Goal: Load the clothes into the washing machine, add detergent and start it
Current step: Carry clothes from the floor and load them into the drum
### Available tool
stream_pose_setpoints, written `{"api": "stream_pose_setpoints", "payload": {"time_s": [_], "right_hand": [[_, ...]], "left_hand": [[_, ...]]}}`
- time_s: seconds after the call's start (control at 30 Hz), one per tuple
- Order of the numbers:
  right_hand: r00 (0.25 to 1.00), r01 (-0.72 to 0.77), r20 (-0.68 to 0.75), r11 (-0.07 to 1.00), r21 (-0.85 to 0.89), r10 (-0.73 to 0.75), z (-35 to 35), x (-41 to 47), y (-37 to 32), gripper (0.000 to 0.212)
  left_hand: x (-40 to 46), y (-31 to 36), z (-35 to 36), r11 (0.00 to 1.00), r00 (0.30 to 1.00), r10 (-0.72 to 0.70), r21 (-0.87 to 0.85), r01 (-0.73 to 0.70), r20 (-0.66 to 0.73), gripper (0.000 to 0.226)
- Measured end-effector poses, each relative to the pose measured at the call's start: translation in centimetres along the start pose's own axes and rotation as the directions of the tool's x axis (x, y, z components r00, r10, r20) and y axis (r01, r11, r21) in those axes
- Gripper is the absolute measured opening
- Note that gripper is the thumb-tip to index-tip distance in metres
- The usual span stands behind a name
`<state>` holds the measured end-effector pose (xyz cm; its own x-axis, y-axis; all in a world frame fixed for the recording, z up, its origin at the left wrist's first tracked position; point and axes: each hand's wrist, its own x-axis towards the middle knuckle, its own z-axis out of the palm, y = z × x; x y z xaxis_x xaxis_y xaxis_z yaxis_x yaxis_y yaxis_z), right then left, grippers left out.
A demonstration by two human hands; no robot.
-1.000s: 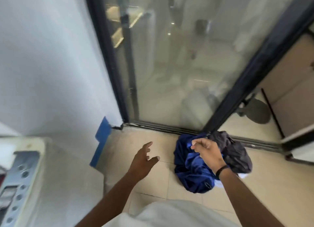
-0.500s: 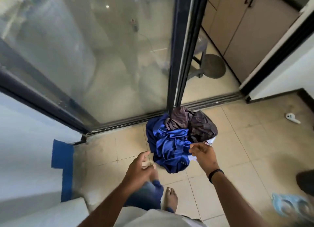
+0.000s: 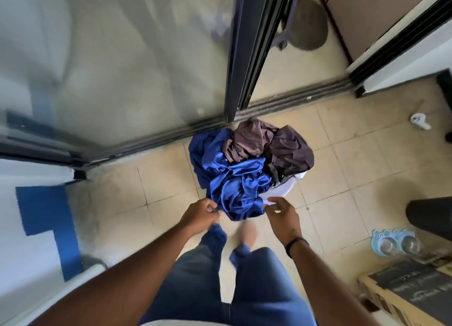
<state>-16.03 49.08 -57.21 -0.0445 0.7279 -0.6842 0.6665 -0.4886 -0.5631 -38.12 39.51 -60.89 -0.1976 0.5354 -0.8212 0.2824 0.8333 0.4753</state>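
A heap of clothes sits in a white basket on the tiled floor by the sliding door track. A shiny blue garment spills over the near and left side, and a dark brown garment lies on the far side. My left hand is at the blue garment's near-left edge with its fingers curled; blur hides whether it holds cloth. My right hand hovers at the basket's near rim, fingers bent and spread, holding nothing. A white corner of the washing machine shows at lower left.
The glass sliding door and its dark frame stand behind the basket. On the right are a blue double bowl, a black object, a wooden crate and a small white item. My legs and feet are just below the basket.
The view has swung right and down toward the basket. My right hand has let go of the clothes and dropped to the basket's near rim; my left hand has come in beside the blue garment.
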Motion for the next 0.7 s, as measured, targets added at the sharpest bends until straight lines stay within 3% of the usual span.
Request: {"api": "stream_pose_setpoints", "payload": {"time_s": [0.2,0.33,0.4,0.47,0.53,0.57,0.6,0.63,0.67,0.7], "right_hand": [[0.974,-0.222,0.032,0.975,-0.025,0.223,7.8,9.2,3.7,0.055],[0.977,-0.206,0.016,0.960,-0.191,0.213,11.9,15.9,5.2,0.082],[0.984,-0.172,-0.009,0.944,-0.282,0.176,12.9,18.7,5.8,0.068],[0.990,-0.127,0.002,0.879,-0.460,0.144,13.2,19.4,5.4,0.036],[0.967,0.130,0.248,0.719,-0.682,0.060,13.3,17.4,4.0,0.027],[0.888,0.276,0.455,0.712,-0.646,0.070,13.4,15.6,3.3,0.027],[0.741,0.355,0.662,0.775,-0.522,0.107,13.3,13.2,2.6,0.025],[0.546,0.346,0.823,0.853,-0.391,0.155,12.8,10.5,2.0,0.022],[0.351,0.293,0.917,0.907,-0.301,0.191,12.3,7.9,1.4,0.020],[0.203,0.222,0.954,0.938,-0.267,0.223,11.8,5.7,0.9,0.019]], "left_hand": [[8.2,-2.2,3.5,0.998,0.998,-0.055,-0.030,0.056,0.023,0.022],[13.1,-2.2,5.2,0.976,0.995,-0.104,-0.194,0.101,-0.007,0.012],[15.0,-2.2,6.2,0.920,0.986,-0.167,-0.356,0.164,0.023,0.014],[15.9,-2.7,6.7,0.836,0.965,-0.260,-0.492,0.244,0.037,0.024],[16.2,-3.5,7.1,0.790,0.947,-0.322,-0.545,0.280,0.020,0.038],[16.1,-3.9,7.0,0.790,0.941,-0.338,-0.539,0.293,0.016,0.046],[15.8,-4.1,6.7,0.786,0.940,-0.340,-0.540,0.301,0.029,0.056],[15.4,-4.3,6.3,0.768,0.942,-0.325,-0.558,0.315,0.085,0.064],[15.1,-4.7,6.1,0.739,0.940,-0.296,-0.583,0.338,0.169,0.066],[14.6,-5.0,5.8,0.734,0.933,-0.259,-0.576,0.359,0.252,0.059]]}}
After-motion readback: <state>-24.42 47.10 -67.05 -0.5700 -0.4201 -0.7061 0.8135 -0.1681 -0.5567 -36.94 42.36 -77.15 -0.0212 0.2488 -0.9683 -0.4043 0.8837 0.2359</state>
